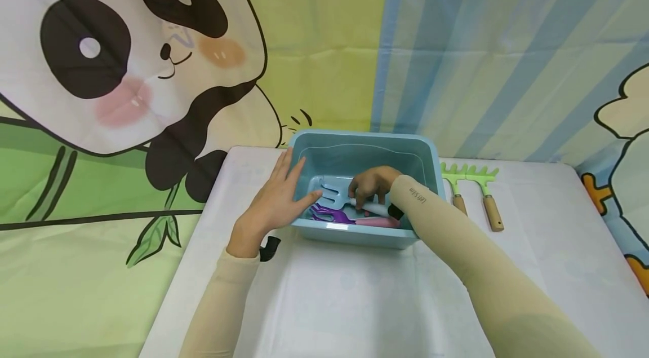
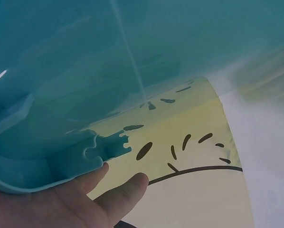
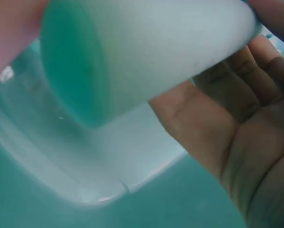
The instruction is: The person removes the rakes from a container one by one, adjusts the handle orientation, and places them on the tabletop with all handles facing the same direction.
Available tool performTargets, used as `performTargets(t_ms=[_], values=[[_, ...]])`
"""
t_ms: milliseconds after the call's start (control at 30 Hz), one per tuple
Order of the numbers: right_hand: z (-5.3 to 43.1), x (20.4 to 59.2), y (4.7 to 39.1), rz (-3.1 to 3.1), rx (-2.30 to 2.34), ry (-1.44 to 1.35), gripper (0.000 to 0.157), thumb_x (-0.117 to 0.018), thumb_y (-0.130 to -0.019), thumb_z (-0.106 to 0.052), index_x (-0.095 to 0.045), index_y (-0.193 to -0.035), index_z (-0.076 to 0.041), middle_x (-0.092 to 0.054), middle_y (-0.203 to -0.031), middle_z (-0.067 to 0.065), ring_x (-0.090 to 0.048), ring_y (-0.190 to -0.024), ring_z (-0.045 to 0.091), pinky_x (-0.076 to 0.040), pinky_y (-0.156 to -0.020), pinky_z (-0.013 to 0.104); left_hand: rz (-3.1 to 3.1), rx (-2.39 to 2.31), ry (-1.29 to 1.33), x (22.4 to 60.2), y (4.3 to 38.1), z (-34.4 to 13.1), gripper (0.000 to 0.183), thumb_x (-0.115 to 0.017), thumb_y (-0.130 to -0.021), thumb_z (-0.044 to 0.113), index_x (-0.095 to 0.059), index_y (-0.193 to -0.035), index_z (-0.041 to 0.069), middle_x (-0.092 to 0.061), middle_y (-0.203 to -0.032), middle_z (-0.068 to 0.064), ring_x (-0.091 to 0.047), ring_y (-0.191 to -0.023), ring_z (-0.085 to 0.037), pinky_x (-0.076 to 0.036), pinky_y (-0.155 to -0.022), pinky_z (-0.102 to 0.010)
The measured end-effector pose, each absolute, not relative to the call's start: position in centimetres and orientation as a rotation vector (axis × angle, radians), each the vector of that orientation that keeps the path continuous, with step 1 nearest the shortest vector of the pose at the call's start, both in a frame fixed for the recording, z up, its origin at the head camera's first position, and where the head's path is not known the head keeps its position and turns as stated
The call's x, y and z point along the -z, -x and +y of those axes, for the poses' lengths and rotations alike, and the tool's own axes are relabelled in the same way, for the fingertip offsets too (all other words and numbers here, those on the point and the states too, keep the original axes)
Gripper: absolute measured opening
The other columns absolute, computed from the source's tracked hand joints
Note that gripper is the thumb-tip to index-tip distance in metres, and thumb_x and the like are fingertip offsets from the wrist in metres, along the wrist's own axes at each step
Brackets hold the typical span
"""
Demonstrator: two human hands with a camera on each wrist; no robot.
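Observation:
A light-blue plastic bin [image 1: 355, 235] stands on the table. My left hand [image 1: 276, 200] rests at its left rim with fingers extended; the left wrist view has the fingers along the edge of the bin wall [image 2: 85, 52]. Inside the bin, my right hand [image 1: 374, 183] grips the pale handle of a light-blue garden hand fork [image 1: 332, 194], whose tines point left. Close up in the right wrist view, fingers curl behind the thick whitish handle [image 3: 170, 47] with its teal end. Nearer the bin's front wall lies a purple hand fork [image 1: 332, 214] with a pink handle.
Two light-green hand rakes [image 1: 480, 173] with wooden handles lie side by side on the white-covered table [image 1: 345, 301], right of the bin. Behind the table hangs a printed cloth [image 1: 324, 36] with a panda and blue stripes.

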State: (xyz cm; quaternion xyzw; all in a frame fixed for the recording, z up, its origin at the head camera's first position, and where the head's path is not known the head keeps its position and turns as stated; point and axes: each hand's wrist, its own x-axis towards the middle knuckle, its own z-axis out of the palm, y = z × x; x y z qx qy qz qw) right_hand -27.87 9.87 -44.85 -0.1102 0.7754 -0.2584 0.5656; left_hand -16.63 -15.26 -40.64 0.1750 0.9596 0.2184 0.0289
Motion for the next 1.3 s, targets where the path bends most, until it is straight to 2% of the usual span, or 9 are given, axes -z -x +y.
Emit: performTargets(t_ms=[300,633,900,1067,1300], values=[[10.1,43.8,28.6,1.809,0.649,0.239,0.045,-0.062,-0.097,-0.006,-0.045,-0.139,-0.006,-0.064,-0.118,0.023,-0.065,-0.105,0.034,-0.051,-0.061,0.035,2.979,-0.657,-0.561,40.8,16.7,-15.3,0.096,-0.042,-0.093,0.075,-0.017,-0.161,0.011,0.01,-0.167,-0.008,0.009,-0.152,-0.026,-0.027,-0.114,-0.055],[11.2,39.2,27.5,1.833,0.772,0.259,0.047,-0.056,-0.1,-0.004,-0.039,-0.144,-0.001,-0.053,-0.133,0.027,-0.067,-0.1,0.037,-0.056,-0.071,0.042,2.982,-0.678,-0.558,41.0,16.8,-15.3,0.1,-0.039,-0.092,0.077,-0.014,-0.162,0.01,0.008,-0.167,-0.009,0.013,-0.151,-0.021,-0.026,-0.113,-0.056],[13.0,36.4,26.1,1.838,0.901,0.278,0.046,-0.056,-0.101,-0.003,-0.036,-0.142,0.0,-0.058,-0.117,0.02,-0.067,-0.095,0.035,-0.054,-0.071,0.043,2.965,-0.67,-0.547,40.7,16.8,-15.4,0.1,-0.041,-0.092,0.076,-0.014,-0.162,0.01,0.009,-0.167,-0.009,0.015,-0.15,-0.02,-0.024,-0.115,-0.055],[14.1,35.4,25.2,1.85,1.015,0.288,0.043,-0.055,-0.101,-0.003,-0.036,-0.14,0.001,-0.054,-0.122,0.026,-0.067,-0.095,0.038,-0.055,-0.071,0.045,2.961,-0.654,-0.552,40.7,16.8,-15.4,0.099,-0.041,-0.093,0.075,-0.015,-0.161,0.009,0.01,-0.167,-0.01,0.015,-0.15,-0.021,-0.024,-0.114,-0.055],[15.8,33.8,23.4,1.836,1.203,0.286,0.046,-0.054,-0.102,-0.003,-0.032,-0.142,0.003,-0.054,-0.122,0.025,-0.068,-0.097,0.043,-0.055,-0.079,0.053,2.962,-0.652,-0.561,40.8,16.7,-15.4,0.099,-0.04,-0.093,0.075,-0.016,-0.161,0.009,0.01,-0.167,-0.011,0.013,-0.151,-0.024,-0.025,-0.114,-0.056]])
